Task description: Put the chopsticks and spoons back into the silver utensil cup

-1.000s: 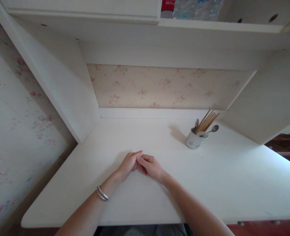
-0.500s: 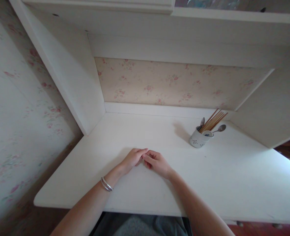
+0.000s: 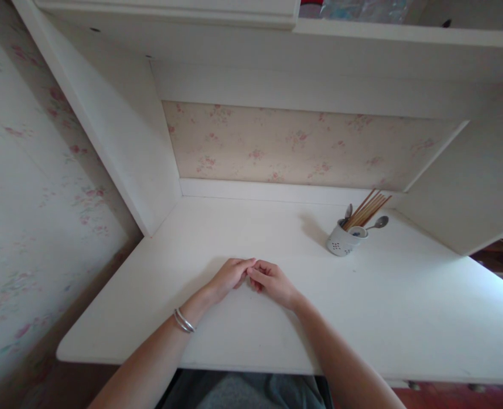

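Note:
My left hand (image 3: 233, 274) and my right hand (image 3: 270, 280) rest on the white desk (image 3: 242, 335), touching at the fingertips. Both are loosely closed, with the fingers curled and no object showing in them. Two silver bangles (image 3: 185, 321) circle my left wrist. Beyond my right hand, to the right, stands a white utensil holder (image 3: 340, 243) with small holes in its side. Wooden chopsticks (image 3: 365, 211) lean out of it, along with a metal spoon (image 3: 381, 222) and a white piece with a round rim (image 3: 357, 232).
White side panels (image 3: 115, 130) and an overhead shelf (image 3: 319, 62) frame the desk. Floral wallpaper (image 3: 272, 145) covers the back wall. Partly visible clear plastic items (image 3: 364, 10) sit on the upper shelf.
The view has shifted very slightly, with a little more of the upper shelf showing. My hands keep the same pose, and the utensil holder stays in place.

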The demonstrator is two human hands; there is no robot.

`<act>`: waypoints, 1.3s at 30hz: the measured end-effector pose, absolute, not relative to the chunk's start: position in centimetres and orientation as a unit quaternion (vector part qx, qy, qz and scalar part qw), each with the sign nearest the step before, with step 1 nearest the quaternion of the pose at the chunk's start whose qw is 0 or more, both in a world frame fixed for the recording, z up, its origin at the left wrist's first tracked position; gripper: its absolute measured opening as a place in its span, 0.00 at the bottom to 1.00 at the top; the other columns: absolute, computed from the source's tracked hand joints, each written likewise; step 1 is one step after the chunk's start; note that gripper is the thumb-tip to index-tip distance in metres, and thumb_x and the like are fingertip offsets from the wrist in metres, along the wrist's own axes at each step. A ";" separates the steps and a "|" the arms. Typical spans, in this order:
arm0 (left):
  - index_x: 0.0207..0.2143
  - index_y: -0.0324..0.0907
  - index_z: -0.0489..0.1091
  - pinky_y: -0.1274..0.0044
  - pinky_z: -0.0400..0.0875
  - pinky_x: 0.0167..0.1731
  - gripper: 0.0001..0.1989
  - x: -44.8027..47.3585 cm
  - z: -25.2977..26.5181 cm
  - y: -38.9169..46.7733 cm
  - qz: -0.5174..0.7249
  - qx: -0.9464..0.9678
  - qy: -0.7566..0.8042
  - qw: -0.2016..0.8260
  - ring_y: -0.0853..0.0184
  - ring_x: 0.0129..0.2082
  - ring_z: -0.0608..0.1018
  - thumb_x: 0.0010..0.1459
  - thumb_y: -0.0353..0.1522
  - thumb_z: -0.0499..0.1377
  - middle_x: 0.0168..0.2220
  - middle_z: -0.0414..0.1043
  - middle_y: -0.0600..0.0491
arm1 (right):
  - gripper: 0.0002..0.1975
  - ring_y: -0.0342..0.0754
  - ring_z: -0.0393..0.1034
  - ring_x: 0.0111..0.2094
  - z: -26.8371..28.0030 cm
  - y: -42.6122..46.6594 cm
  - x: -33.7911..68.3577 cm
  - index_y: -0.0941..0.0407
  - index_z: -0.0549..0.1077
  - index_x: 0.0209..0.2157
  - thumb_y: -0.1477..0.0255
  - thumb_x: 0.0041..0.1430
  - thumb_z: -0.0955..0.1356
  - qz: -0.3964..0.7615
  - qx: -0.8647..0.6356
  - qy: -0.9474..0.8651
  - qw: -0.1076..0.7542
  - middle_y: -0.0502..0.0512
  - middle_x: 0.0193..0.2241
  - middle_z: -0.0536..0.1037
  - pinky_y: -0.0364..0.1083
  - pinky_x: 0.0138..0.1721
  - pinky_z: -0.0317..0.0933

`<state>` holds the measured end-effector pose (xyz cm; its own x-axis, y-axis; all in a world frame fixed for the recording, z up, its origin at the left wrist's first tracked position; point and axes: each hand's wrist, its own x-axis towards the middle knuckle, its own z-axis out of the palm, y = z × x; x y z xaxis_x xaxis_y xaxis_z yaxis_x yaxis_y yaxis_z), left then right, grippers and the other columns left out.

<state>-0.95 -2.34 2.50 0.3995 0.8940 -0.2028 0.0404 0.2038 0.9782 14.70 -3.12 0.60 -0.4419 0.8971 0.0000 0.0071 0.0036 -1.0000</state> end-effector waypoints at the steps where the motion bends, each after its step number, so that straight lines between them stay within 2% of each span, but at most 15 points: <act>1: 0.18 0.41 0.58 0.76 0.39 0.17 0.24 -1.0 2.6 -2.4 0.334 0.535 0.435 0.642 0.77 0.14 0.49 0.53 0.50 0.55 0.13 0.47 0.63 | 0.19 0.40 0.60 0.21 0.6 -3.1 14.7 0.58 0.70 0.31 0.54 0.57 0.67 0.599 -0.374 -0.601 0.373 0.46 0.20 0.68 0.42 0.23 0.54; 15: 0.22 0.40 0.61 0.78 0.42 0.16 0.21 -0.8 2.3 -2.3 0.355 0.516 0.439 0.644 0.77 0.14 0.52 0.53 0.48 0.56 0.16 0.52 0.62 | 0.15 0.39 0.61 0.21 1.6 -3.3 14.9 0.57 0.71 0.32 0.61 0.52 0.73 0.639 -0.347 -0.557 0.402 0.45 0.22 0.68 0.41 0.23 0.55; 24: 0.19 0.41 0.57 0.78 0.41 0.16 0.23 -0.7 2.4 -2.3 0.344 0.510 0.447 0.649 0.77 0.14 0.51 0.53 0.49 0.57 0.14 0.47 0.63 | 0.13 0.38 0.59 0.18 1.7 -3.0 15.4 0.57 0.72 0.29 0.63 0.50 0.74 0.680 -0.345 -0.460 0.456 0.46 0.20 0.69 0.41 0.21 0.52; 31: 0.19 0.41 0.56 0.78 0.41 0.17 0.23 -0.7 3.1 -2.3 0.321 0.498 0.457 0.663 0.78 0.14 0.50 0.52 0.49 0.57 0.15 0.48 0.63 | 0.11 0.38 0.58 0.18 2.0 -1.8 17.5 0.56 0.71 0.29 0.66 0.48 0.74 0.643 -0.382 -0.331 0.575 0.45 0.19 0.68 0.41 0.20 0.53; 35: 0.19 0.42 0.56 0.78 0.40 0.17 0.23 -0.9 2.8 -1.9 0.319 0.493 0.444 0.677 0.78 0.14 0.50 0.52 0.49 0.57 0.15 0.46 0.64 | 0.10 0.38 0.54 0.16 2.3 -0.9 19.5 0.54 0.66 0.27 0.65 0.51 0.71 0.600 -0.384 -0.280 0.644 0.42 0.18 0.63 0.40 0.18 0.53; 39: 0.20 0.42 0.56 0.78 0.41 0.17 0.23 -1.1 2.4 -1.6 0.318 0.479 0.434 0.693 0.78 0.14 0.50 0.53 0.49 0.57 0.15 0.46 0.64 | 0.12 0.37 0.52 0.15 2.6 -0.3 21.7 0.54 0.63 0.25 0.68 0.49 0.71 0.584 -0.358 -0.187 0.704 0.40 0.16 0.60 0.40 0.17 0.52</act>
<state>-1.11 -1.62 2.45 0.4208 0.8569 -0.2978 -0.0244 0.3388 0.9406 21.70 -0.33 2.60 0.2481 0.9563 -0.1545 -0.6890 0.0621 -0.7221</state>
